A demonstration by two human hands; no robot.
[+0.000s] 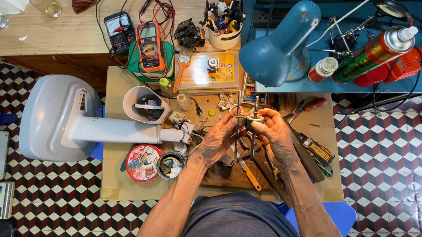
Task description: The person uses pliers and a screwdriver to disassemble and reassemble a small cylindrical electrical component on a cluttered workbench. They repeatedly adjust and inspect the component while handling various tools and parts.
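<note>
Two small motor rotors, each a short metal drum on a long thin steel shaft, are held upright side by side above the middle of a cluttered low wooden table. The left rotor is gripped around its drum by the fingers of the left hand. The right rotor is gripped the same way by the fingers of the right hand. The drums look dull grey with a brassy band, and they almost touch. The shafts stick out above and below the hands.

The step in hand looks like a comparison of the two parts. Any further handling would call for a steady, level grip so the shafts stay parallel.

Below the hands, on the table, lie a screwdriver with an orange handle and other tools. Near the left edge rest a round red tin lid and an open tin. A grey fan base and neck lie across the left edge. At the far edge sit an orange multimeter and a blue desk lamp.
</note>
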